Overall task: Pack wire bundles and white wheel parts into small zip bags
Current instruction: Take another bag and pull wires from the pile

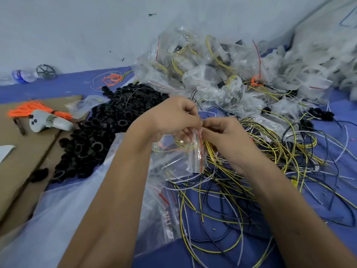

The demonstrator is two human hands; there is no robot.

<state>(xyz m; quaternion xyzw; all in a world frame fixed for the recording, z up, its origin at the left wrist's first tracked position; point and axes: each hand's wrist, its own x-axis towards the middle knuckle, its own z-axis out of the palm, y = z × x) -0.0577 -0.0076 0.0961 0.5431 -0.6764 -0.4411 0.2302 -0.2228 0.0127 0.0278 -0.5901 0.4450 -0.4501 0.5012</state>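
blue cloth [338,190] covers the work surface in front of a pale wall, with flattened cardboard [23,151] lying along its left side. both hands meet above the middle of the cloth: the left hand [172,117] has its fingers curled and pinches the top edge of a small zip bag [193,157], and the right hand [222,132] pinches the same red-striped edge from the other side. the bag hangs below the fingertips, clear plastic with yellow wire showing inside. loose wires [222,200] in yellow, black and white sprawl under and to the right of the hands. behind them rises a pile of filled bags [212,74]. a heap of black rings [100,132] sits to the left, touching the cardboard. on the cardboard lie orange ties [38,111] and a grey tool [48,122]. a water bottle [23,75] lies by the wall.
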